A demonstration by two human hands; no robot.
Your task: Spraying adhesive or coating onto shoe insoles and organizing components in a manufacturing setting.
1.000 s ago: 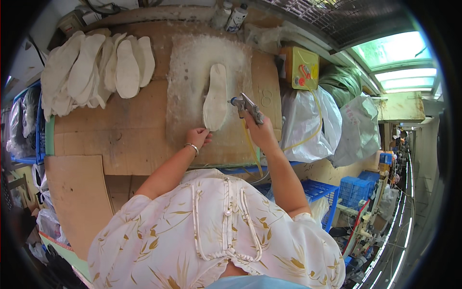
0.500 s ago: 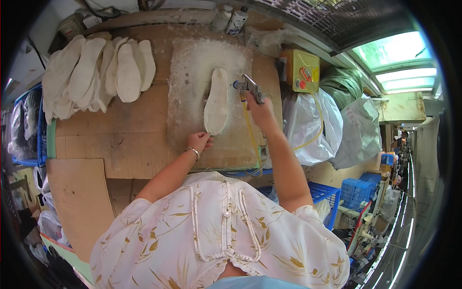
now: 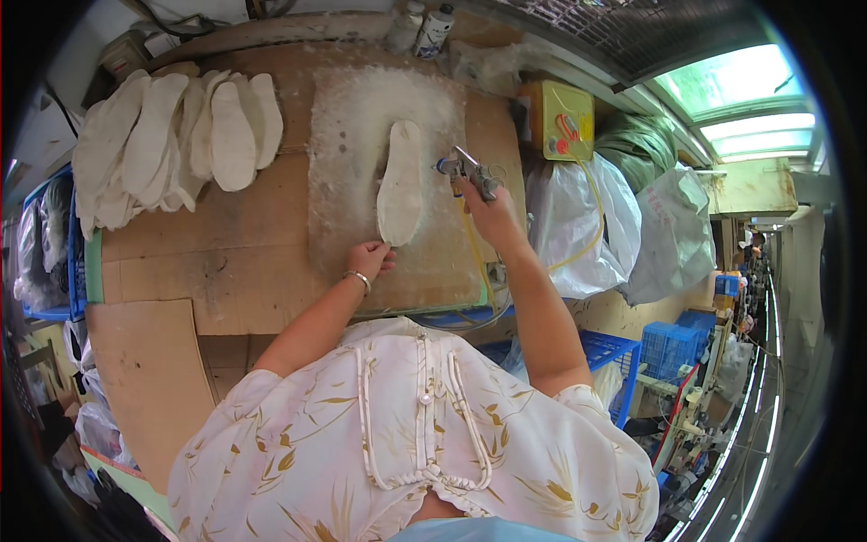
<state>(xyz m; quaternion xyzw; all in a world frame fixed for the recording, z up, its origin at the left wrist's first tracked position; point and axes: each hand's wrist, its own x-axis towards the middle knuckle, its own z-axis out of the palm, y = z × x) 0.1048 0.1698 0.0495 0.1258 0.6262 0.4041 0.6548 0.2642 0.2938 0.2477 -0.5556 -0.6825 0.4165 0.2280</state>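
Observation:
A cream-coloured insole [image 3: 399, 185] lies lengthwise on a whitish, residue-coated board [image 3: 348, 203]. Its near end is pinched between the fingers of my left hand [image 3: 370, 260], which has a bracelet at the wrist. My right hand [image 3: 490, 213] is wrapped round a metal spray gun [image 3: 473, 173] just right of the insole. The gun's nozzle points left, across the insole, without touching it. From the gun a yellowish hose [image 3: 477, 248] runs down toward the table's near edge.
Several more insoles [image 3: 153, 135] lie overlapped at the far left. A yellow can [image 3: 569, 117] with a hose stands at the right, beside white plastic bags [image 3: 578, 235]. Two bottles [image 3: 433, 32] stand at the back. Cardboard [image 3: 208, 262] covers the table.
The whole view has shifted slightly. The spray gun in my right hand has come a little nearer to me along the insole's side. My left hand keeps its pinch on the insole.

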